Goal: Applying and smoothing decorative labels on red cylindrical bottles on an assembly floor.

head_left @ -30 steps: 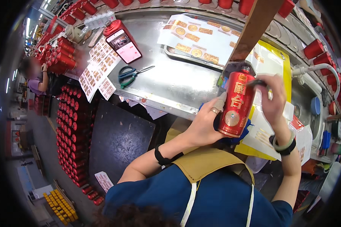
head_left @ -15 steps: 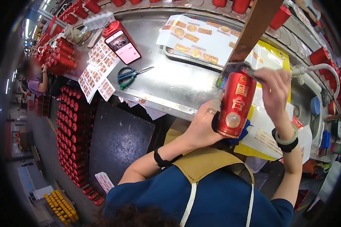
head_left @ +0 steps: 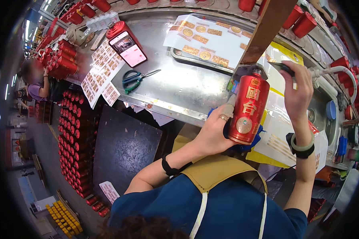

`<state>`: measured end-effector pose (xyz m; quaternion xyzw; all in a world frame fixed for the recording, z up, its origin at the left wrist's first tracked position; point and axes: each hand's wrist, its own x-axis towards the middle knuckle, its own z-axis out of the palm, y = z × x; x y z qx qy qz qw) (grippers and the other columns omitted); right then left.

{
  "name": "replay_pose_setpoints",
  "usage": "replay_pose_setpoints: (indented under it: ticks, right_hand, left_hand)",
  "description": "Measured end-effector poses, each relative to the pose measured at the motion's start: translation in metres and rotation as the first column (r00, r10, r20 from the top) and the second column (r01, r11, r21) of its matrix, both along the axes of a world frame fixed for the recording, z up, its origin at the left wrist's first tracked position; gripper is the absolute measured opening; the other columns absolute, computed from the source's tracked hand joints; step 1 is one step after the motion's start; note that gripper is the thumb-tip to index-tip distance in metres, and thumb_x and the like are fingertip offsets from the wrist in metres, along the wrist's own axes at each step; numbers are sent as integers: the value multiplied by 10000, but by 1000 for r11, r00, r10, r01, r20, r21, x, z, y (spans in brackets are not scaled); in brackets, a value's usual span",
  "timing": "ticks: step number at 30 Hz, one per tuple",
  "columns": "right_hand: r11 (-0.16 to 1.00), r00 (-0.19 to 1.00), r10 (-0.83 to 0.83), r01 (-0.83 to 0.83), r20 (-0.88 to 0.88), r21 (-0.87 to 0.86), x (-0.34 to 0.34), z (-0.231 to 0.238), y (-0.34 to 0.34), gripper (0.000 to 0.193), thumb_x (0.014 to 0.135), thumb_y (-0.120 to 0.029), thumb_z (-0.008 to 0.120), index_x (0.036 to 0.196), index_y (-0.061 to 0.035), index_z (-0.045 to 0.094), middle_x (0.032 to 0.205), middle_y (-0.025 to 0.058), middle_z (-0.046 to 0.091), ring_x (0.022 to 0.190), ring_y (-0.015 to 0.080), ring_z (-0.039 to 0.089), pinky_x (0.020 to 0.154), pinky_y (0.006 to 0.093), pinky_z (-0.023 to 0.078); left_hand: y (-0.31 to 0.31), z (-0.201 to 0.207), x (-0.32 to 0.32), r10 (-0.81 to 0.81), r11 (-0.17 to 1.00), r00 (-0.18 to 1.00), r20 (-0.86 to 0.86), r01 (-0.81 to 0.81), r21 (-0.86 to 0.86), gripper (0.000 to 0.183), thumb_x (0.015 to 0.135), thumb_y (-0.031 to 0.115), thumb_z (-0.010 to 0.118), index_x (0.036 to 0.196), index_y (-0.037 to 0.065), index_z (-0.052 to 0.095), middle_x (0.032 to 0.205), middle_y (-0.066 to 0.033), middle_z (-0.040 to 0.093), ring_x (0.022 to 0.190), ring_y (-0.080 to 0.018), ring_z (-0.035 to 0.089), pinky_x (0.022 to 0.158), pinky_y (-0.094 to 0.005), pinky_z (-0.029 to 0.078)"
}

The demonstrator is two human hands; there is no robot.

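A red bottle with gold raised characters and a round gold emblem leans upright before me, its bare neck pointing away. My left hand is closed around its lower left side. Bunched against the bottle's base is a blue cloth. To the right of the bottle's neck, apart from it, my right hand pinches a small dark flat scraper; its exact shape is partly hidden by my fingers. A sheet of gold decals lies on a metal tray beyond.
A wooden post rises just past the bottle. On the metal bench lie scissors, a phone against a red bottle, and more decal sheets. Red bottles stand stacked at left, near another person. At right is a sink with a tap.
My right hand has drawn away from the bottle's neck to the right, bringing the dark scraper into view and uncovering the neck. My left hand still holds the bottle in nearly the same place.
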<state>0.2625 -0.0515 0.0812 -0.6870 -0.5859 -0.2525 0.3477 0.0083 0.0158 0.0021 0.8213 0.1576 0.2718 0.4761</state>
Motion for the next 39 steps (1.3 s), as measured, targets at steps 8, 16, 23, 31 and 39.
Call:
replay_pose_setpoints:
  ticks: [8,16,23,31,39]
  right_hand:
    - [1000,732,14,-7,-681,12,-26,-7,-60,282,1033,-14,544,1310,12,590,1222,77,630,1130,144,588,1010,287,448]
    - [991,295,82,77,-952,109,-85,-44,-74,427,989,-60,611,1398,-73,487,924,-38,388,746,43,366,665,197,359]
    - [996,35,39,76,-999,42,-78,-54,-68,485,986,-84,690,1429,-48,494,849,-46,463,762,31,445,671,201,393]
    - [995,-76,68,-71,-995,73,-76,-58,-40,573,997,-174,714,1492,-31,464,964,13,618,882,79,578,795,241,475]
    - [990,-136,68,-114,-988,84,-75,-51,-41,676,958,-150,758,1532,-46,419,1038,39,618,979,113,597,886,275,489]
  left_hand:
    - [8,10,-3,-148,980,989,-13,144,-140,1225,708,219,964,1629,-8,189,1613,-223,368,1481,-351,403,1223,-432,315]
    - [28,15,34,-6,718,999,48,38,-695,590,1108,283,507,1562,-58,348,1474,-177,537,1365,-210,503,1152,-351,388]
    - [24,13,52,-61,547,997,55,79,-833,567,1106,303,532,1547,-15,373,1407,-120,574,1258,-152,563,1087,-318,452]
    - [20,21,55,-10,571,999,37,36,-820,532,1088,259,575,1501,-29,401,1382,-141,589,1238,-178,595,1052,-338,494]
    - [22,25,53,-34,604,999,41,53,-795,551,1091,247,565,1523,-37,375,1394,-155,586,1246,-185,595,1057,-347,494]
